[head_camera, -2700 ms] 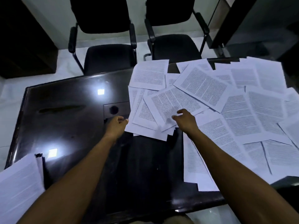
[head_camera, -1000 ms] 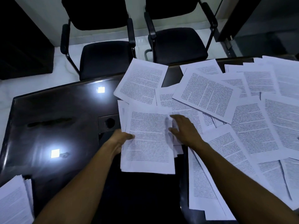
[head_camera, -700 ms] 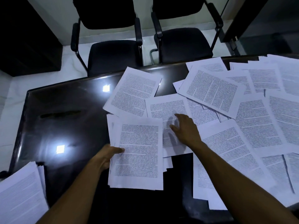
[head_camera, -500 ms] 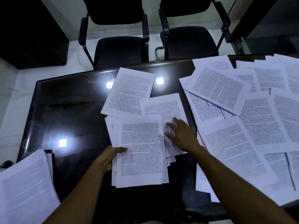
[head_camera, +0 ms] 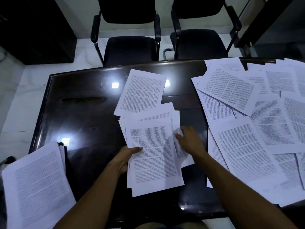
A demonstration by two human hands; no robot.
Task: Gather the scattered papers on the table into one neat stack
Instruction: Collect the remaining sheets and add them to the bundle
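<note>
A loose bundle of printed sheets (head_camera: 153, 156) lies in front of me on the dark glossy table (head_camera: 79, 113). My left hand (head_camera: 127, 156) grips the bundle's left edge, thumb on top. My right hand (head_camera: 188, 139) presses with straight fingers on a sheet at the bundle's right side. One single printed sheet (head_camera: 142, 93) lies just beyond the bundle, tilted. Several scattered sheets (head_camera: 257, 129) overlap across the table's right half. A squared stack of papers (head_camera: 36, 185) sits at the near left corner.
Two black office chairs (head_camera: 130, 47) (head_camera: 198, 42) stand at the table's far edge. A dark cabinet (head_camera: 33, 27) fills the back left. Ceiling lights reflect on the table's left half. A small dark object (head_camera: 8, 159) lies by the left stack.
The bundle has slid toward me and to the left in my left hand. My right hand dragged another sheet against its right side. The gap to the right-hand scatter has widened.
</note>
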